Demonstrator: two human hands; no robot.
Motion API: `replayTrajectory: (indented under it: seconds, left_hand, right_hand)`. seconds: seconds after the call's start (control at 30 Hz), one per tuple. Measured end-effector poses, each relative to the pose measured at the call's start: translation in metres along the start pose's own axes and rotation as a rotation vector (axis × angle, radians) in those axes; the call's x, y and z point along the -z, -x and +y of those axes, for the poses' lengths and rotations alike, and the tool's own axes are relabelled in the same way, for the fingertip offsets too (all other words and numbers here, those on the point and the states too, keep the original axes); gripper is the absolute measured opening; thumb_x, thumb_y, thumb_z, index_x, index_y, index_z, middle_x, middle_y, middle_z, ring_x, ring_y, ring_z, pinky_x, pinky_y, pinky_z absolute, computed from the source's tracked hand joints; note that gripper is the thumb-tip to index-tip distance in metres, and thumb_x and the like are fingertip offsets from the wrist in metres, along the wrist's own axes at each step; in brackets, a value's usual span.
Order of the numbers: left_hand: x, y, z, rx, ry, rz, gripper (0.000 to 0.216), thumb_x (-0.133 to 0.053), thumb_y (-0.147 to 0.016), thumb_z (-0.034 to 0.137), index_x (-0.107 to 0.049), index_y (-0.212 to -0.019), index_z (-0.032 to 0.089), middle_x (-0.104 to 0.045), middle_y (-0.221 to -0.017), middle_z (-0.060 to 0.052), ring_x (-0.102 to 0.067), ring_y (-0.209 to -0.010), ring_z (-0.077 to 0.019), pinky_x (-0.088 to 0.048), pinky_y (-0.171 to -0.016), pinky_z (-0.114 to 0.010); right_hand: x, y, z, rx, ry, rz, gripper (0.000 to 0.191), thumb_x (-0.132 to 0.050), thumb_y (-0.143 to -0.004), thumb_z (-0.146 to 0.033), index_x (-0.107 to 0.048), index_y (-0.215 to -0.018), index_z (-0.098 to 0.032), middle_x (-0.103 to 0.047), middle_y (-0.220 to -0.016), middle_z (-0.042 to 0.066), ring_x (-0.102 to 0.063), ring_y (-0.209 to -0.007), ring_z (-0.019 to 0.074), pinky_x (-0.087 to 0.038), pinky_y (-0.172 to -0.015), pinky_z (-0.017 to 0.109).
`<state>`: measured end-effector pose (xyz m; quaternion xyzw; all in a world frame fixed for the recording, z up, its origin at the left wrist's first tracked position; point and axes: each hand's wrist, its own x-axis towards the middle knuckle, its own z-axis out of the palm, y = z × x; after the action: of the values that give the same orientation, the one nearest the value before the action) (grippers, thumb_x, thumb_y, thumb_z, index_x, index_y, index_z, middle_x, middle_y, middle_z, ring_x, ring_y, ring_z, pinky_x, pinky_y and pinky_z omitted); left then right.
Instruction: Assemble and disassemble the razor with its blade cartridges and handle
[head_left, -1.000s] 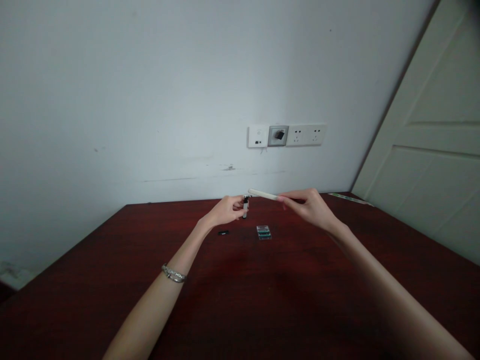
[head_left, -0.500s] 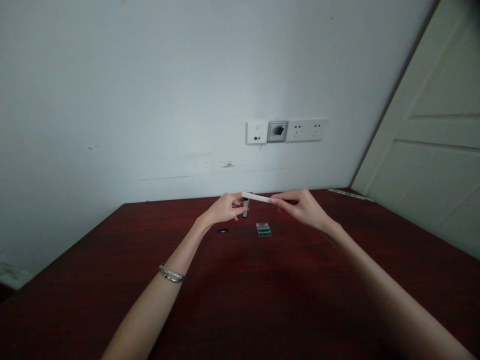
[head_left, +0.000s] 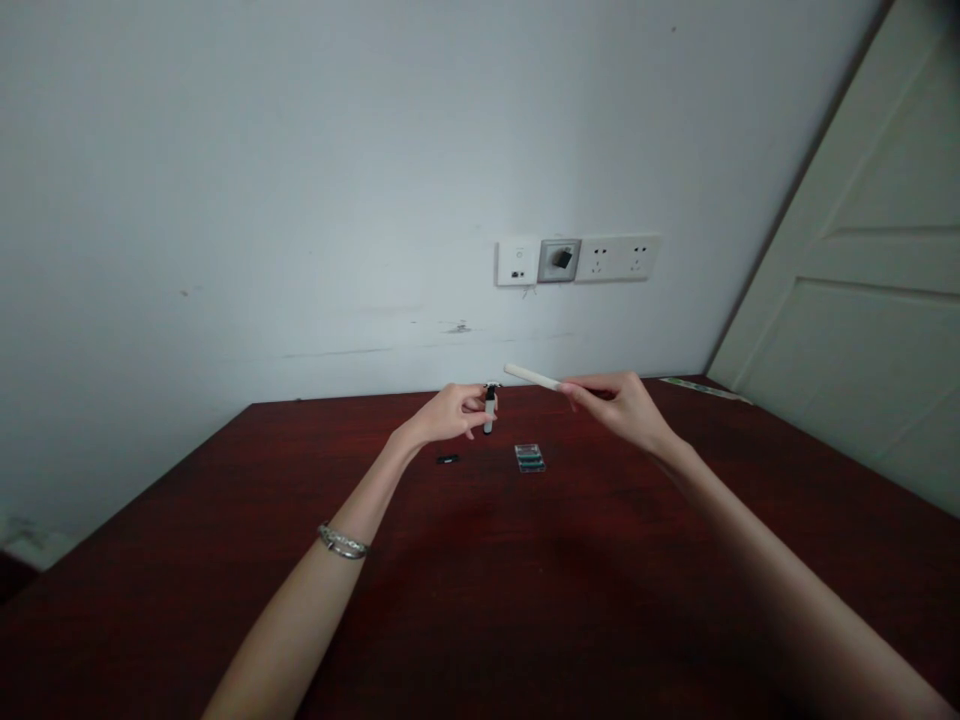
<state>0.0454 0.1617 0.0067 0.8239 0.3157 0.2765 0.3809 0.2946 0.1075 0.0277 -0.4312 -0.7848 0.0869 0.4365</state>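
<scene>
My left hand (head_left: 448, 412) is closed around a small T-shaped tool (head_left: 489, 411), black near the top with a pale grey handle, held upright above the table. It looks like a razor, though it is too small to be sure. Between the thumb and fingers of my right hand (head_left: 613, 405) is a slim white stick (head_left: 531, 377), tilted with its free end up and to the left. A gap separates the stick from the tool. Below lies a flat clear case (head_left: 529, 458) with teal strips inside. A small black piece (head_left: 448, 459) rests to its left.
The dark red table (head_left: 480, 600) meets a white wall (head_left: 337, 200) at its back edge. Wall sockets (head_left: 615, 259) are mounted above. A flat patterned strip (head_left: 705, 390) lies at the back right, near a pale panelled door (head_left: 862, 260).
My right hand has drawn the white stick away from the tool, to the right and slightly up. My left hand has stayed nearly in place, still holding the tool.
</scene>
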Motion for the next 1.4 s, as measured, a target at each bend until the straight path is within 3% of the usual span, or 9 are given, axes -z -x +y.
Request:
replayTrajectory:
  seconds: [0.17, 0.37, 0.53, 0.73, 0.9, 1.1, 1.27, 1.4]
  left_hand:
    - [0.001, 0.000, -0.001, 0.011, -0.014, 0.000, 0.023, -0.057, -0.076, 0.026, -0.059, -0.093, 0.011, -0.066, -0.079, -0.008, -0.062, -0.068, -0.0143, -0.052, -0.051, -0.022]
    - [0.001, -0.001, -0.005, 0.028, -0.004, -0.011, 0.026, -0.057, -0.076, 0.026, -0.058, -0.097, 0.011, -0.066, -0.080, -0.008, -0.062, -0.068, -0.0146, -0.051, -0.049, -0.022]
    - [0.002, -0.001, -0.007, 0.010, -0.007, -0.003, 0.024, -0.057, -0.076, 0.025, -0.058, -0.095, 0.010, -0.066, -0.078, -0.008, -0.062, -0.067, -0.0140, -0.052, -0.050, -0.021]
    - [0.003, 0.000, -0.009, 0.027, 0.001, -0.005, 0.024, -0.058, -0.076, 0.025, -0.058, -0.095, 0.010, -0.066, -0.078, -0.008, -0.063, -0.068, -0.0148, -0.052, -0.050, -0.021]
    - [0.002, -0.001, -0.008, 0.009, 0.000, -0.001, 0.026, -0.058, -0.076, 0.025, -0.059, -0.097, 0.010, -0.066, -0.077, -0.008, -0.062, -0.065, -0.0136, -0.052, -0.050, -0.021]
    - [0.004, 0.000, -0.008, 0.032, 0.007, 0.006, 0.023, -0.058, -0.075, 0.024, -0.059, -0.094, 0.011, -0.066, -0.079, -0.008, -0.063, -0.070, -0.0149, -0.052, -0.051, -0.020]
    - [0.002, -0.001, -0.008, 0.031, -0.004, 0.011, 0.023, -0.058, -0.075, 0.023, -0.058, -0.095, 0.010, -0.065, -0.076, -0.007, -0.063, -0.066, -0.0142, -0.052, -0.050, -0.021]
    - [0.002, -0.001, -0.008, 0.019, 0.000, -0.007, 0.022, -0.057, -0.076, 0.022, -0.059, -0.094, 0.011, -0.065, -0.076, -0.007, -0.063, -0.068, -0.0143, -0.052, -0.050, -0.021]
  right_hand:
    - [-0.003, 0.000, -0.001, 0.044, -0.031, -0.077, 0.042, -0.046, -0.085, -0.046, -0.066, -0.064, -0.015, -0.058, -0.056, 0.001, -0.050, -0.054, 0.0133, -0.037, -0.052, 0.024]
    - [-0.005, 0.001, 0.006, -0.021, -0.010, -0.009, 0.042, -0.049, -0.083, -0.046, -0.064, -0.061, -0.014, -0.056, -0.053, 0.001, -0.048, -0.051, 0.0127, -0.035, -0.051, 0.024]
    - [-0.009, 0.001, 0.000, 0.038, -0.071, -0.091, 0.040, -0.047, -0.084, -0.045, -0.065, -0.064, -0.015, -0.058, -0.056, 0.001, -0.049, -0.054, 0.0124, -0.036, -0.052, 0.023]
    - [-0.008, 0.002, 0.007, -0.013, -0.045, -0.016, 0.042, -0.048, -0.083, -0.045, -0.063, -0.059, -0.015, -0.056, -0.053, 0.002, -0.049, -0.052, 0.0127, -0.036, -0.051, 0.024]
    - [-0.016, 0.002, 0.003, 0.021, -0.103, -0.074, 0.039, -0.049, -0.083, -0.046, -0.069, -0.073, -0.015, -0.061, -0.059, 0.002, -0.052, -0.055, 0.0135, -0.039, -0.054, 0.024]
    - [-0.017, 0.004, 0.012, -0.034, -0.069, 0.038, 0.043, -0.049, -0.082, -0.048, -0.063, -0.058, -0.015, -0.057, -0.053, 0.001, -0.050, -0.051, 0.0129, -0.036, -0.050, 0.024]
    - [-0.023, 0.004, 0.005, 0.017, -0.081, -0.026, 0.037, -0.049, -0.083, -0.045, -0.070, -0.073, -0.015, -0.063, -0.060, 0.002, -0.053, -0.056, 0.0137, -0.039, -0.053, 0.024]
    - [-0.017, 0.003, 0.010, -0.020, -0.028, 0.072, 0.040, -0.050, -0.082, -0.046, -0.069, -0.069, -0.014, -0.059, -0.053, 0.001, -0.050, -0.050, 0.0129, -0.036, -0.048, 0.024]
